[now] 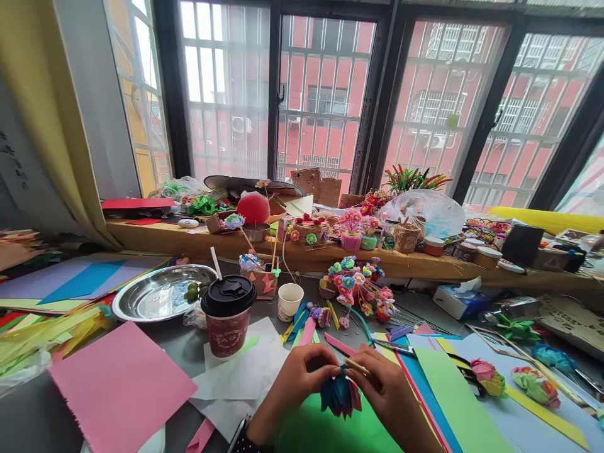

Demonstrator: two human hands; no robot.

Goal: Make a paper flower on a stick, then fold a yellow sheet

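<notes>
A blue and pink paper flower (340,395) hangs petals down between my two hands, above a green sheet (302,428). My left hand (309,371) pinches the flower's base from the left. My right hand (377,377) is closed around a thin pale stick (357,365) that reaches the flower's base. Light green, blue and white paper sheets (453,390) lie right of my right hand, with scissors (394,345) on them. Left of my left hand are crumpled white sheets (255,365).
A lidded cup (229,318), a paper cup (289,302) and a metal plate (127,302) stand at the left. Pink paper (123,390) lies nearer. Yarn flowers (358,283) stand behind my hands; a crowded wooden sill (302,258) runs below the windows.
</notes>
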